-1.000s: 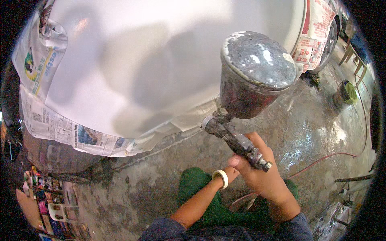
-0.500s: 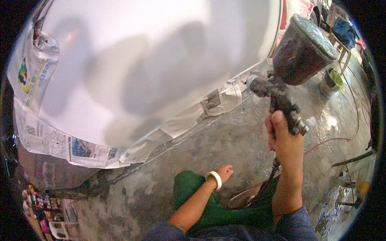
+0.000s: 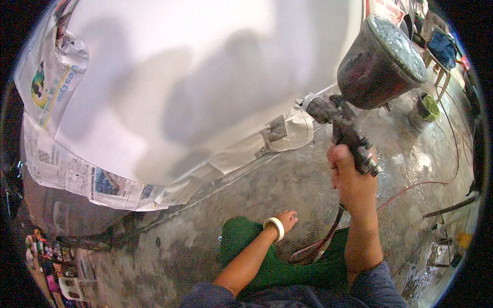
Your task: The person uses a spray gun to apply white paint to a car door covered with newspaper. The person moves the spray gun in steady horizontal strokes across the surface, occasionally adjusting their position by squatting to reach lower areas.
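Note:
My right hand (image 3: 354,165) is wrapped round the handle of a dark spray gun (image 3: 349,136), its thumb at the back. A large dark paint cup (image 3: 377,66) with a speckled, greyish lid sits tilted on top of the gun. The nozzle points left, close to a smooth white panel (image 3: 128,149) with soft shadows across it. A hose (image 3: 336,226) hangs from the gun's handle. Near my green-clad knee, my left hand (image 3: 288,219) hangs loosely with nothing visible in it; its fingers show only in part. A white band circles that wrist.
Newspaper masking (image 3: 120,190) lines the panel's lower and left edges. A pot with a green-yellow lining (image 3: 426,108) stands on the wet-looking concrete floor at right, near a chair. A reddish hose (image 3: 411,192) trails across the floor. Cluttered items and a white plastic chair (image 3: 72,288) are at lower left.
My right hand has moved the spray gun a little to the left along the panel's edge. The view has shifted slightly. My left hand stays by the knee.

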`<state>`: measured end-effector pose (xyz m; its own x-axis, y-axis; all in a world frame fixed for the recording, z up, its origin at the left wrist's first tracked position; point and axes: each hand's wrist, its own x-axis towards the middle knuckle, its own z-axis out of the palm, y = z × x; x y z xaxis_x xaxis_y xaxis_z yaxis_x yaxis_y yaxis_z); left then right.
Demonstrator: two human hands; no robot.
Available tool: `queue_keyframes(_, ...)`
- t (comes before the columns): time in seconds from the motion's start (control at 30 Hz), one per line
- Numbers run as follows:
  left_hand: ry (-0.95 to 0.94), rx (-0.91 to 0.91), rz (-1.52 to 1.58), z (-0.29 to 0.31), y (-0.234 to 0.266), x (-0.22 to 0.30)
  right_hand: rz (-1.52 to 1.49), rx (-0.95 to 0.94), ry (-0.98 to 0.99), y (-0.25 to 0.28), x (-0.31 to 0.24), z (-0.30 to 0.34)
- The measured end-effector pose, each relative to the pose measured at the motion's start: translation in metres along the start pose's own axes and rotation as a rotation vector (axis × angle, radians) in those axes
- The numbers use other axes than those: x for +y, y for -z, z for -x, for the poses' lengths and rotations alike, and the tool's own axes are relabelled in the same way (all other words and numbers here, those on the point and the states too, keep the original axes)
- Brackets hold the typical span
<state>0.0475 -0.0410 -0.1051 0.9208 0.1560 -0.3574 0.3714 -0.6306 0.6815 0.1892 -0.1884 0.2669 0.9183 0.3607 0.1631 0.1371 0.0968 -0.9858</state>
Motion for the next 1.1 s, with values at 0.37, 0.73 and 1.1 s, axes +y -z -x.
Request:
queue_keyframes(0.37,-0.129,0.15,-0.068,-0.01,-0.038,-0.069,0.114,-0.419,0.238,-0.049,0.002,0.016)
queue_keyframes(0.73,-0.149,0.075,-0.022,-0.014,-0.02,-0.023,0.217,-0.568,0.191,-0.055,0.009,0.025)
queue_keyframes(1.1,-0.03,0.022,-0.119,0.003,-0.001,-0.012,-0.027,-0.109,0.093,-0.026,0.014,0.006)
